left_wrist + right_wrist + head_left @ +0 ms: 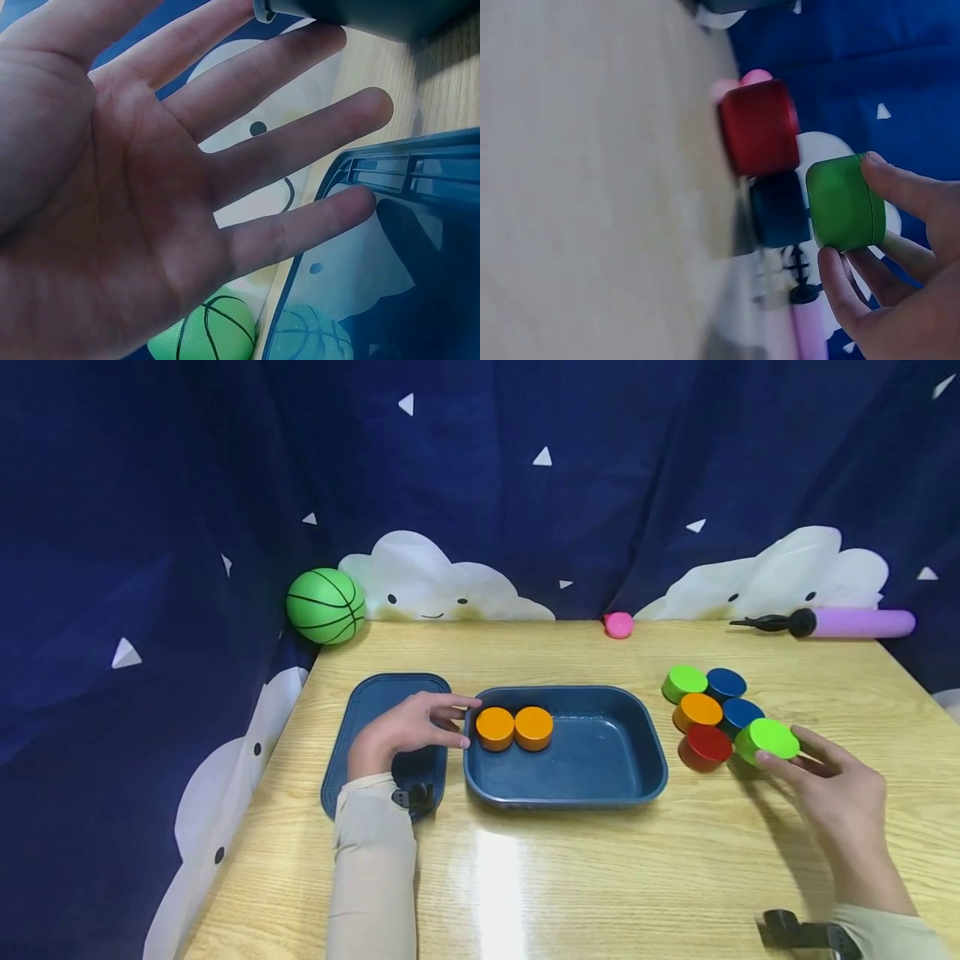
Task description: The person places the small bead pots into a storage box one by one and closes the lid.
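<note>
R hand point(847, 785) pinches the held green tin point(768, 739) btwn thumb & fingertips, thumb on one side, fingers bent on the other, gap only as wide as the tin. R wrist view has it raised off the table point(600, 877), at the near right of a bunch of tins; it overlaps near blue tin point(741, 714) in head view, can't tell if they touch. Rest of bunch, right of tray: second green tin point(686, 685) & far blue tin point(725, 684) at far side, third orange tin point(697, 713) in middle, red tin point(705, 748) at near left

L hand point(408, 725) is at left end of the dark blue tray point(592, 777), fingers spread & mostly straight, nothing in grip. Index & thumb tips right by tray's left rim, contact can't tell. L wrist view: little finger overlaps the dark blue panel point(393, 693), flat & lid-like, which lies on the table just left of tray, partly under hand & forearm in head view

Inside tray, far left part: left orange tin point(496, 728) & right orange tin point(533, 728), side by side

Along far edge, L to R: green ball point(326, 606) w/ black lines at far left corner, small pink item point(618, 625) approx mid, purple cylinder point(862, 622) w/ black nozzle lying at far right. Behind: navy curtain point(480, 460) w/ white triangles & clouds. Both sleeves pale, each w/ a dark wrist device, left one at point(420, 795)
</note>
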`<act>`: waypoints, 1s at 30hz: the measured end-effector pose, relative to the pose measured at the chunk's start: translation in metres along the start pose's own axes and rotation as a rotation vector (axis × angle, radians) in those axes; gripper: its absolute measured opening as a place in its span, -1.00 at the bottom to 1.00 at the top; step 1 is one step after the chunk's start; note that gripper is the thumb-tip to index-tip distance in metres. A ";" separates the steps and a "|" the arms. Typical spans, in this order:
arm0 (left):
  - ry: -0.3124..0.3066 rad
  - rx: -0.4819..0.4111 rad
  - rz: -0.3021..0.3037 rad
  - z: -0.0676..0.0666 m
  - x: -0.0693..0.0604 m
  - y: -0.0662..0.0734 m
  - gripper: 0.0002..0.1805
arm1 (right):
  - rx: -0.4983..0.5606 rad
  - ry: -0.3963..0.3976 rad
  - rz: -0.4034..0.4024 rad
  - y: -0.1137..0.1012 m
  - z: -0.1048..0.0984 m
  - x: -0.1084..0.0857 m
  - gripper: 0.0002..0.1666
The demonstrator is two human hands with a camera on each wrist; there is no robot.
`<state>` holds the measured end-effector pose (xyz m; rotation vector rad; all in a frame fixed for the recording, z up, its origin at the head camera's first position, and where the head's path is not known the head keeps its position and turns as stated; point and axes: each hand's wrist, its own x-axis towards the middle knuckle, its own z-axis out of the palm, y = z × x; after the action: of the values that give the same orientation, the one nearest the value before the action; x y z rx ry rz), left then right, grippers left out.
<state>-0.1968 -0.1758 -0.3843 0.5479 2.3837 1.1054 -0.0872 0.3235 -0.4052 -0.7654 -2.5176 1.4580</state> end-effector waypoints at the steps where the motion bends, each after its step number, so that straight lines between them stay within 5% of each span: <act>1: 0.000 -0.001 0.000 0.000 0.000 0.000 -0.32 | 0.037 0.003 -0.011 -0.003 -0.001 -0.001 -0.01; 5: -0.002 -0.002 0.000 0.000 0.000 0.000 -0.31 | 0.095 0.007 -0.049 -0.018 -0.001 -0.007 -0.06; 11: 0.000 -0.003 -0.001 0.000 0.000 -0.001 -0.31 | 0.039 -0.029 -0.126 -0.041 0.012 -0.020 -0.09; 18: -0.002 -0.004 -0.005 -0.001 0.001 -0.001 -0.31 | -0.023 -0.062 -0.248 -0.067 0.038 -0.036 -0.14; 30: -0.003 -0.007 -0.007 -0.001 0.001 -0.002 -0.31 | -0.048 -0.241 -0.376 -0.093 0.096 -0.058 -0.19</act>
<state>-0.1986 -0.1764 -0.3855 0.5383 2.3768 1.1095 -0.1053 0.1836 -0.3690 -0.1084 -2.6835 1.4311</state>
